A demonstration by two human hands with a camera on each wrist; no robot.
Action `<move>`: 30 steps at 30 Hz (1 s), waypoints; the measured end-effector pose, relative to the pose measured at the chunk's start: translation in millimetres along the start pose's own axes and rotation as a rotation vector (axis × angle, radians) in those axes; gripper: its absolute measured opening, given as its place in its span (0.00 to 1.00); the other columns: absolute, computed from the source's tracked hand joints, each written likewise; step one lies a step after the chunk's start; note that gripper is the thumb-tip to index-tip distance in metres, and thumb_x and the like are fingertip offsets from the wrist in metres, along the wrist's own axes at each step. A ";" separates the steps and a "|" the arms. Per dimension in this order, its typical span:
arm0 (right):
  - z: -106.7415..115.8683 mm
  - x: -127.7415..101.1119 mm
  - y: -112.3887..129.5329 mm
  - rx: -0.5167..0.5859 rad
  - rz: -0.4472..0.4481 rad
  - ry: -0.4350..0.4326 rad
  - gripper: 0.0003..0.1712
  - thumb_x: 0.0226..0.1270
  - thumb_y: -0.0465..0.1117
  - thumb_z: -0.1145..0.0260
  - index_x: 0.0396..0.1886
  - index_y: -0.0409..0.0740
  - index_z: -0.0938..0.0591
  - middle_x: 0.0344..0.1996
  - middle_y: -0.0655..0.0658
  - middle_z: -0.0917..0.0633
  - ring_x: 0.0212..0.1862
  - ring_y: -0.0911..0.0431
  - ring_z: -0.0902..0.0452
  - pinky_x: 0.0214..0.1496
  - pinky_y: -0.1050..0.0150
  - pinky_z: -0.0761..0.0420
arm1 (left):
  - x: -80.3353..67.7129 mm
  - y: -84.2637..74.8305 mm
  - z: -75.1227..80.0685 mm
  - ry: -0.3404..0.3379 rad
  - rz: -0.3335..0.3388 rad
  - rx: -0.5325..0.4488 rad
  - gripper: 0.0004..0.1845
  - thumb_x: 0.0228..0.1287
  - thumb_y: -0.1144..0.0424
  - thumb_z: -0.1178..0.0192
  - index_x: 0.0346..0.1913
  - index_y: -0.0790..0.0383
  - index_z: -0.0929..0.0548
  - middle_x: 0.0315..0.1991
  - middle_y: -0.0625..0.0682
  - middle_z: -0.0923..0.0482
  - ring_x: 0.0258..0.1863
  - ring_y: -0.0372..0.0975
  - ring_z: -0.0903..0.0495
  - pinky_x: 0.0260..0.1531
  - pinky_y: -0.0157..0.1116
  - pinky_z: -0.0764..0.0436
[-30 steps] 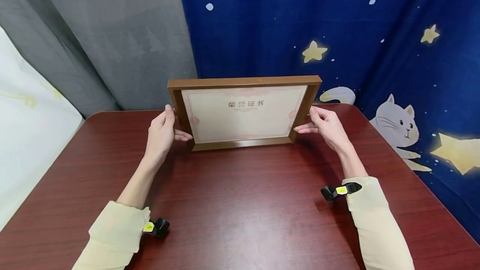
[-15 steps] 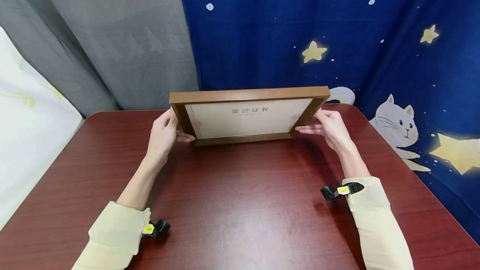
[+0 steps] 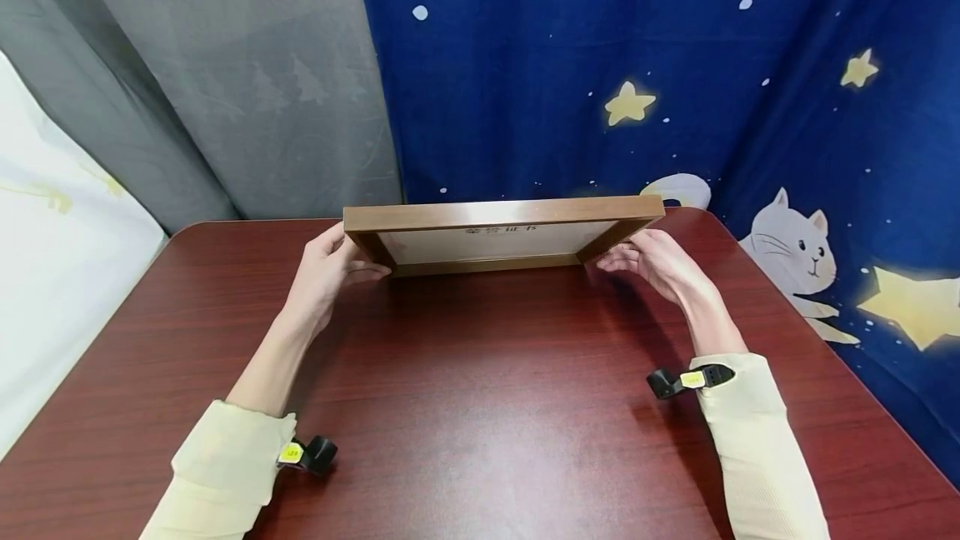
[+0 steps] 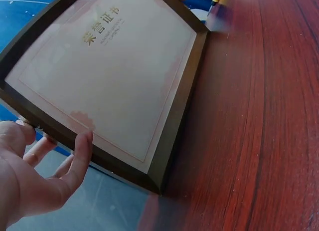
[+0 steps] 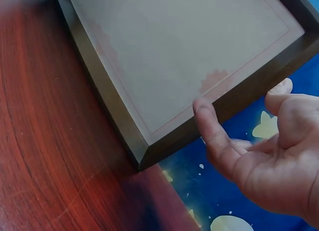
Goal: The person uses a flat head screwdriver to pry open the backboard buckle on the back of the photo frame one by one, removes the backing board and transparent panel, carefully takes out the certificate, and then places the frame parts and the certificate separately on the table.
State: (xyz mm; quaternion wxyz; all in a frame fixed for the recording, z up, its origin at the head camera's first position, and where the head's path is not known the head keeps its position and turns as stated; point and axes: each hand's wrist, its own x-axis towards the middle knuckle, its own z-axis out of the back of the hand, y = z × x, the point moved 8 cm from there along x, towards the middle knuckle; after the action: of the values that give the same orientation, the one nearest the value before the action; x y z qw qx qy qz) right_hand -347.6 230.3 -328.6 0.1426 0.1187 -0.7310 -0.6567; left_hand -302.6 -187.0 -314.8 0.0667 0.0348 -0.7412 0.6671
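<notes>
Brown wooden rectangular picture frame (image 3: 504, 213) holding a cream certificate with gold characters (image 4: 107, 61) stands on its lower long edge at the far middle of the dark red wood-grain table (image 3: 480, 407), tipped steeply forward toward the person.

Left hand (image 3: 326, 261) at the frame's left short side: thumb laid over the front moulding, fingers (image 4: 37, 151) curled behind the edge, a light clasp, not a tight grip.

Right hand (image 3: 652, 261) at the right short side: thumb (image 5: 212, 123) pressed on the front moulding near the lower corner, other fingers loosely bent behind the frame. Whether those back fingers touch the wood, cannot tell.

Behind: grey curtain (image 3: 247, 82) left, blue cloth with stars and a white cat (image 3: 787, 244) right.
</notes>
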 end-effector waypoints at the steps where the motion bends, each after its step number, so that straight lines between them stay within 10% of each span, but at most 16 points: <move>1: 0.6 -0.1 -0.6 -0.022 -0.005 -0.002 0.15 0.84 0.35 0.55 0.49 0.30 0.24 0.36 0.41 0.14 0.38 0.53 0.14 0.47 0.63 0.15 | 0.4 1.0 0.6 0.000 0.005 -0.012 0.09 0.78 0.60 0.45 0.52 0.56 0.18 0.36 0.55 0.12 0.30 0.43 0.12 0.37 0.37 0.13; 11: -1.0 0.3 1.7 -0.115 0.012 -0.007 0.12 0.81 0.33 0.56 0.37 0.36 0.27 0.23 0.45 0.29 0.19 0.59 0.38 0.21 0.67 0.41 | 4.4 11.5 5.5 0.009 0.037 -0.090 0.11 0.76 0.69 0.48 0.52 0.62 0.17 0.37 0.60 0.14 0.37 0.45 0.11 0.47 0.41 0.16; 17: -3.0 -0.7 -2.2 -0.100 -0.059 -0.035 0.24 0.83 0.52 0.51 0.29 0.42 0.27 0.20 0.48 0.31 0.18 0.60 0.41 0.23 0.65 0.47 | 6.0 23.1 10.1 -0.013 0.099 -0.065 0.23 0.73 0.52 0.38 0.57 0.68 0.20 0.42 0.53 0.13 0.43 0.43 0.12 0.55 0.40 0.20; 30: -1.7 -4.2 -6.9 -0.075 -0.104 -0.110 0.17 0.80 0.42 0.47 0.31 0.53 0.15 0.23 0.49 0.23 0.18 0.61 0.39 0.22 0.70 0.43 | 5.6 35.6 19.2 -0.101 0.198 0.127 0.22 0.66 0.38 0.37 0.26 0.51 0.10 0.38 0.43 0.15 0.42 0.30 0.16 0.52 0.29 0.22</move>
State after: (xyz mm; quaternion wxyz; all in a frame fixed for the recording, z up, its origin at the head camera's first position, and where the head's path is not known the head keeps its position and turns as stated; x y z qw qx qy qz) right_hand -343.1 229.5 -335.6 0.0725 0.1146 -0.7053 -0.6958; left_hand -314.1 -202.1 -351.0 -0.0395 -0.0008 -0.6998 0.7132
